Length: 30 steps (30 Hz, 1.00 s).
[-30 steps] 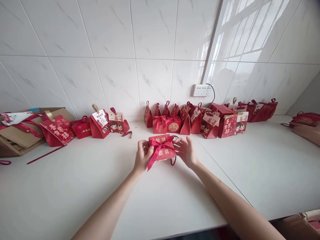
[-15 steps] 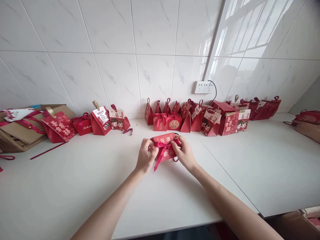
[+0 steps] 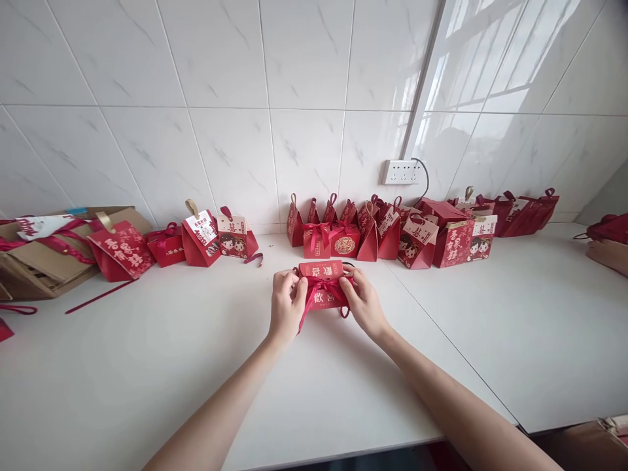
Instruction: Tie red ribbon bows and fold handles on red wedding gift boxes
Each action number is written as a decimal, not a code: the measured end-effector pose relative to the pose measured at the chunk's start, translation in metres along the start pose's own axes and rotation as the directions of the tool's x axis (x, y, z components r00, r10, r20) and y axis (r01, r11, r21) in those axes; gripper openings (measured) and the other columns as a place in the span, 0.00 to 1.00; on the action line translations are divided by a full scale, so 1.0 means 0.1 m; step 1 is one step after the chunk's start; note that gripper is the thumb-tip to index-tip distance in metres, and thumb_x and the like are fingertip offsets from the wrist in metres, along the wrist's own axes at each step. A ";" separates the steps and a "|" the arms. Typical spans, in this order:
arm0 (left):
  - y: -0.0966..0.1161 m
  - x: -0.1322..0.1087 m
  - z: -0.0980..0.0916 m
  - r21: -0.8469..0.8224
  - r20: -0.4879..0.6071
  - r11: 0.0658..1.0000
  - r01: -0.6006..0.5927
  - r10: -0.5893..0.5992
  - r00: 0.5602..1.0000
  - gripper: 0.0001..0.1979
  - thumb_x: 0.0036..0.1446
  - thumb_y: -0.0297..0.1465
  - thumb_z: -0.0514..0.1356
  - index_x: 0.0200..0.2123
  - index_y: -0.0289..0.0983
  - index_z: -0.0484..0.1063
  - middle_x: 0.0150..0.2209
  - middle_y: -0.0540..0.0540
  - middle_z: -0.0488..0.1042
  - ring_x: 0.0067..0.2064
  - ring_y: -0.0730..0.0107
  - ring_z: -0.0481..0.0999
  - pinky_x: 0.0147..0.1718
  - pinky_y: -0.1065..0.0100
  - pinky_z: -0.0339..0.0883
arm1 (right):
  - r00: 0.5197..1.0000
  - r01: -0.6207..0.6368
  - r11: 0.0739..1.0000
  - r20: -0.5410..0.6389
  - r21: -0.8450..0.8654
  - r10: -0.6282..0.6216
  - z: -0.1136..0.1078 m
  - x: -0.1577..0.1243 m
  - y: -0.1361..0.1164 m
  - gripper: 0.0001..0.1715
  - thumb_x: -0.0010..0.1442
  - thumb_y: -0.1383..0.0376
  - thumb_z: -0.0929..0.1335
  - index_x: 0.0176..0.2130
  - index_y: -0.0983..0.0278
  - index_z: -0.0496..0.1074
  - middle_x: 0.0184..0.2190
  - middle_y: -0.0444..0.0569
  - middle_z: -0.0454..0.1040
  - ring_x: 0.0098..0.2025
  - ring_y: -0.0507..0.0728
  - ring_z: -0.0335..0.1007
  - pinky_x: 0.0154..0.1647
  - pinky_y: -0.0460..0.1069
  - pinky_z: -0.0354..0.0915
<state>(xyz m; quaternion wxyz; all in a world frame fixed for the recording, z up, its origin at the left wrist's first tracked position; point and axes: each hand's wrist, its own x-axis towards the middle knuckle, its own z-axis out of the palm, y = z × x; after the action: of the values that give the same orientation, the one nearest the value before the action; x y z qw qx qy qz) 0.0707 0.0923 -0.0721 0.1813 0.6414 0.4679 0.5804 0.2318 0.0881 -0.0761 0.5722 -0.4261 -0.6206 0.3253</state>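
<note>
Between my hands, on the white table, is a small red gift box [image 3: 321, 268] with gold characters. A dark red ribbon [image 3: 324, 284] is tied in a bow across its front. My left hand [image 3: 287, 301] is closed at the box's left side, thumb and fingers pinching the ribbon's left loop. On the other side my right hand [image 3: 364, 299] pinches the ribbon's right loop, thumb in front. One ribbon tail hangs down beside my left thumb. A dark red cord loop [image 3: 345, 313] pokes out below the box near my right hand.
Several red gift boxes [image 3: 387, 235] with loop handles line the tiled wall. More boxes [image 3: 201, 239] and a cardboard box [image 3: 59, 261] with ribbons stand at left. A power strip [image 3: 402, 173] is on the wall. Another person's hand [image 3: 608, 255] shows at far right.
My left hand has shifted its pinch onto the ribbon's left loop, and the bow looks flatter and wider. The box has turned to sit straighter. The view has shifted slightly.
</note>
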 end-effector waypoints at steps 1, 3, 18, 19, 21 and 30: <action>0.00 0.00 0.00 -0.011 0.001 1.000 0.014 -0.014 1.000 0.11 0.59 0.34 0.52 0.24 0.39 0.59 0.35 0.47 0.64 0.39 0.67 0.67 0.38 0.69 0.65 | 1.000 -0.007 1.000 0.005 0.029 0.007 0.00 0.01 0.01 0.19 0.62 0.52 0.60 0.44 0.61 0.69 0.51 0.52 0.64 0.48 0.58 0.68 0.46 0.53 0.70; 0.00 -0.01 0.01 -0.020 -0.001 1.000 0.022 -0.022 1.000 0.11 0.59 0.33 0.52 0.25 0.39 0.59 0.37 0.46 0.64 0.42 0.67 0.67 0.41 0.67 0.65 | 0.999 -0.041 0.994 0.025 0.103 0.039 -0.02 0.02 0.02 0.20 0.61 0.51 0.62 0.44 0.61 0.69 0.52 0.52 0.65 0.48 0.58 0.69 0.46 0.53 0.70; -0.11 0.01 0.07 0.019 -0.073 0.998 -0.055 0.056 0.996 0.09 0.60 0.29 0.50 0.26 0.39 0.60 0.39 0.44 0.65 0.42 0.68 0.69 0.40 0.69 0.67 | 0.984 -0.181 0.915 0.070 0.360 0.166 0.02 0.05 0.00 0.21 0.57 0.50 0.66 0.43 0.61 0.70 0.43 0.49 0.73 0.46 0.59 0.71 0.50 0.56 0.67; -0.11 0.00 0.07 0.015 -0.081 0.998 -0.056 0.057 0.995 0.09 0.60 0.29 0.50 0.26 0.39 0.60 0.39 0.44 0.65 0.42 0.69 0.69 0.40 0.69 0.67 | 0.985 -0.171 0.929 0.063 0.329 0.159 0.02 0.05 0.01 0.21 0.57 0.49 0.65 0.43 0.61 0.69 0.43 0.49 0.73 0.47 0.59 0.71 0.51 0.57 0.67; -0.12 -0.01 0.06 0.005 -0.093 0.998 -0.059 0.060 0.994 0.09 0.59 0.29 0.50 0.25 0.39 0.59 0.38 0.45 0.65 0.40 0.70 0.69 0.39 0.70 0.67 | 0.995 -0.104 0.973 0.034 0.205 0.099 0.00 0.04 0.02 0.21 0.59 0.48 0.63 0.42 0.60 0.68 0.46 0.51 0.70 0.49 0.60 0.69 0.51 0.58 0.67; -0.22 0.04 0.03 -0.051 -0.073 0.993 -0.106 0.102 0.992 0.08 0.57 0.32 0.53 0.25 0.39 0.60 0.34 0.47 0.66 0.39 0.71 0.70 0.33 0.72 0.68 | 0.898 0.365 0.904 0.342 -0.225 -0.277 -0.13 0.05 0.15 0.63 0.45 0.58 0.75 0.64 0.58 0.34 0.61 0.64 0.46 0.64 0.71 0.48 0.58 0.69 0.56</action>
<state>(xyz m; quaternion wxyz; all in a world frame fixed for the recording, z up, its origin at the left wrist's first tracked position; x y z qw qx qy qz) 0.0643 0.1069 -0.0873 0.1519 0.6389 0.4237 0.6238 0.2475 0.0977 -0.0858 0.4499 -0.3393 -0.8029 0.1945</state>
